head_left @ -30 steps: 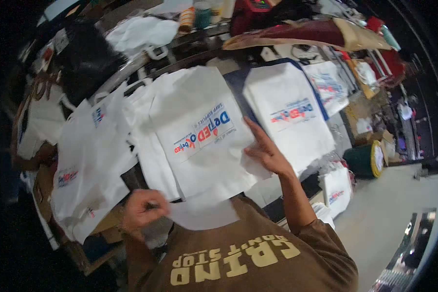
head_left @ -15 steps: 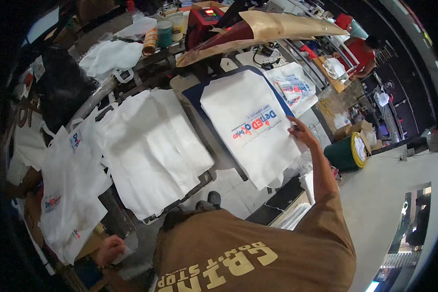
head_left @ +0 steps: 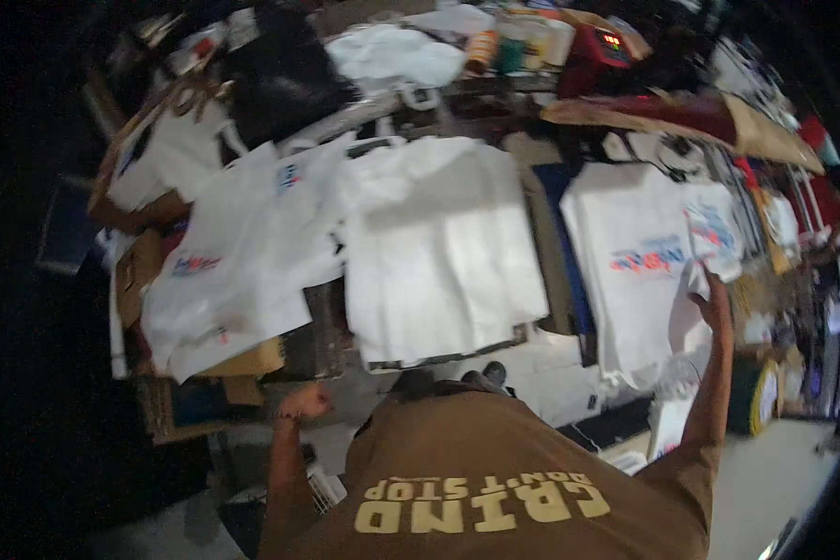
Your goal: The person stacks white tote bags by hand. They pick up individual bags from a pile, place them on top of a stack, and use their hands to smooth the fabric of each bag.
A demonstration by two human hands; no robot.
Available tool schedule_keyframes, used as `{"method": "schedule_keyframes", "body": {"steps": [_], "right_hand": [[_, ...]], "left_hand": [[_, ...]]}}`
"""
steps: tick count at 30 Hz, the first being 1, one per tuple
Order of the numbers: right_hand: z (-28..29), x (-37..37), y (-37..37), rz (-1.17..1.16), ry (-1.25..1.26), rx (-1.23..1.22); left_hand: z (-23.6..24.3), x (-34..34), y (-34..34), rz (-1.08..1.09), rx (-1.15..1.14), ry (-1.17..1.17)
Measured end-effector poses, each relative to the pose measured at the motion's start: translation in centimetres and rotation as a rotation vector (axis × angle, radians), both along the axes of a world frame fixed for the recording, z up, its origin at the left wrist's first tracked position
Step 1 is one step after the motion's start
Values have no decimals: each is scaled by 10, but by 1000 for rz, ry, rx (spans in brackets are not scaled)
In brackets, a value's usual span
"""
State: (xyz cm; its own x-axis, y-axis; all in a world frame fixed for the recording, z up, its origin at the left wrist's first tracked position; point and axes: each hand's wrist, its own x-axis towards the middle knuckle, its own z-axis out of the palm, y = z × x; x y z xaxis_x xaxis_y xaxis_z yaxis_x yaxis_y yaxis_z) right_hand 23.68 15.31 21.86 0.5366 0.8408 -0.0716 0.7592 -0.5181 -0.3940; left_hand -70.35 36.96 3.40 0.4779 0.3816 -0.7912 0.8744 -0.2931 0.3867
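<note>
On the right, a flat white bag [head_left: 625, 303] with blue and red print lies over a dark blue board [head_left: 569, 243]. My right hand [head_left: 715, 297] pinches its right edge, and that edge is lifted a little and folded. Down at the lower left, my left hand [head_left: 305, 401] hangs away from the work surface with its fingers curled, and nothing shows in it. Between the two hands a stack of plain white bags [head_left: 443, 261] covers the middle platform. Several printed white bags [head_left: 238, 252] overlap to its left.
A red machine [head_left: 595, 56] with a lit display stands at the back right, behind a long brown-paper-covered panel [head_left: 770, 131]. Jars [head_left: 511, 47] and a clear-wrapped white bundle [head_left: 397, 58] sit at the back. A green bin [head_left: 747, 392] is at the right, cardboard boxes [head_left: 243, 390] at the left.
The view has turned left, so everything sits farther right. My right hand has gone from resting at the printed bag's edge to gripping and raising it. My left hand has drawn away from the left bags.
</note>
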Motion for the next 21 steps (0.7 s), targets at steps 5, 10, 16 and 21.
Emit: {"method": "schedule_keyframes", "body": {"steps": [5,10,16,21], "right_hand": [[-69,-88,30,50,-439,158],[-87,-183,74,-33,-452,-105],[-71,-183,63,-13,-323,-142],[-82,-177,57,-7,-374,-169]], "left_hand": [[239,201,100,375,554,-330],[189,163,191,359,1401,-133],[170,114,236,553,789,342],[182,86,282,639,1006,384]]}}
